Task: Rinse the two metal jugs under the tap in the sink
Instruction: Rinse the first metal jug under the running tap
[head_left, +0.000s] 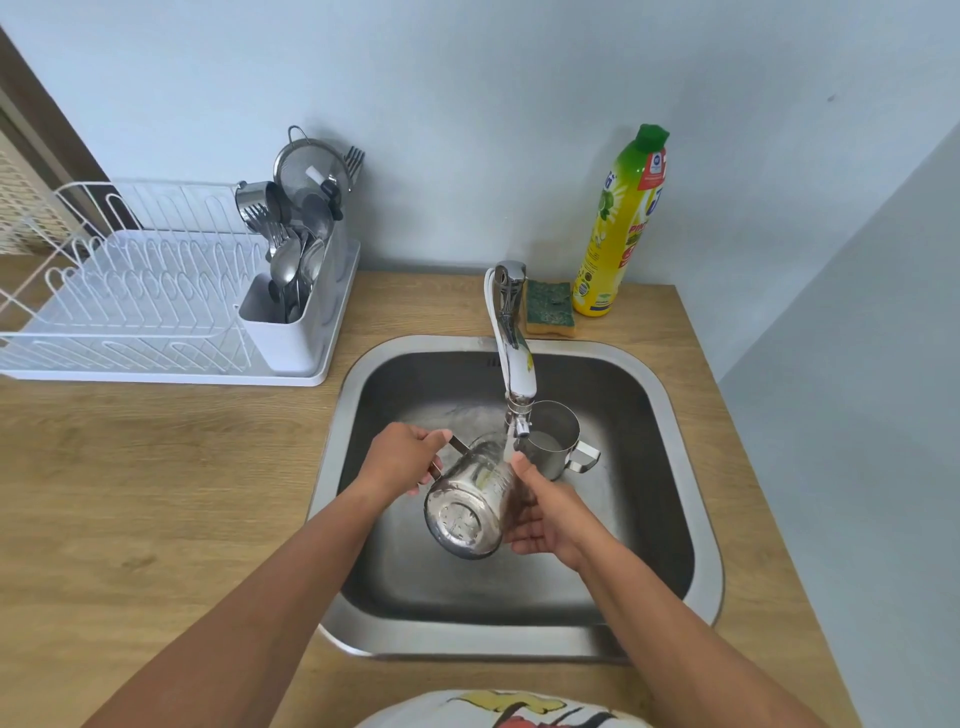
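Observation:
A metal jug (467, 506) lies tilted over the sink (675, 431), its base turned toward me and its mouth toward the tap (514, 358). Water runs from the spout onto its upper side. My left hand (402, 457) grips the jug's handle on the left. My right hand (545, 512) touches the jug's right side with its palm and fingers. A second metal jug (558, 439) stands upright in the basin behind the spout, handle pointing right, with water inside.
A white dish rack (156, 312) with a cutlery holder full of spoons and forks sits on the wooden counter (156, 493) at the left. A green sponge (549, 307) and a yellow dish-soap bottle (621, 223) stand behind the sink.

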